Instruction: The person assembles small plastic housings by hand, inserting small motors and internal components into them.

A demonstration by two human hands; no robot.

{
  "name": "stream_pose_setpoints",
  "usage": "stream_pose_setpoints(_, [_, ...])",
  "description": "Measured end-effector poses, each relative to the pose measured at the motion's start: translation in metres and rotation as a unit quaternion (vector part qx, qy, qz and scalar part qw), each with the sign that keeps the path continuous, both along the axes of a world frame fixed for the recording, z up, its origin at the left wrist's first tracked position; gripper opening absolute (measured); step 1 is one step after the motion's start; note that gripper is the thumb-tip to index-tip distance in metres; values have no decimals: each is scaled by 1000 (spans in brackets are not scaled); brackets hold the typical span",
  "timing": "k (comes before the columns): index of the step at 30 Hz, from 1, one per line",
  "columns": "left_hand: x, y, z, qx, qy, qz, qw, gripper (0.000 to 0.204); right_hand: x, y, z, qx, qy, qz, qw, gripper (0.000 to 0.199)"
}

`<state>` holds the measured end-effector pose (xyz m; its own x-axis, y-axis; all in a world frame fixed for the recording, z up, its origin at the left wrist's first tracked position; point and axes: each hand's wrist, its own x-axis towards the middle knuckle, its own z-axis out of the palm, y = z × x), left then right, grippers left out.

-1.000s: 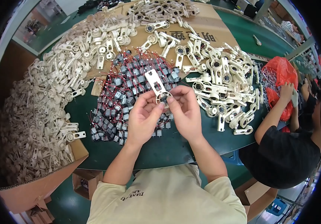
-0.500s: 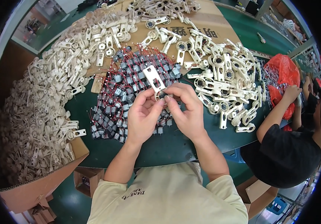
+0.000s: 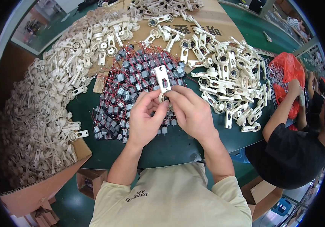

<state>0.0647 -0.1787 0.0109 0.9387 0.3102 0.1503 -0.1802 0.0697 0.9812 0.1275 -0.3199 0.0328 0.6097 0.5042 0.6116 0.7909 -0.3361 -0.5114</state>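
Note:
A white plastic housing (image 3: 163,80), long and slotted with a round ring at its near end, is held up between my hands in the middle. My left hand (image 3: 144,119) is closed, thumb and fingers pinching the ring end from the left. My right hand (image 3: 193,113) grips the same end from the right, its fingers bent over the ring and hiding part of it. Something dark shows inside the ring. Just behind my hands lies a heap of small grey motors (image 3: 126,90) with red wires.
A large pile of white housings (image 3: 41,102) spreads along the left, beside a cardboard box wall (image 3: 53,176). More housings with dark centres (image 3: 226,81) lie to the right. Further right, a co-worker in black (image 3: 289,157) reaches toward a red plastic bag (image 3: 294,70) near screws.
The housing has turned more upright and shifted slightly right. My right hand's fingers have moved over the ring, with the thumb now out of sight. The co-worker's hand has moved a little.

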Motion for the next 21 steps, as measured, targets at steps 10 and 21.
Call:
stream_pose_setpoints(10, [3, -12, 7, 246, -39, 62, 966, 34, 3, 9, -18, 284, 525, 75, 799, 33])
stream_pose_setpoints(21, [3, -11, 4, 80, -9, -22, 997, 31, 13, -6, -16, 334, 627, 174, 682, 27])
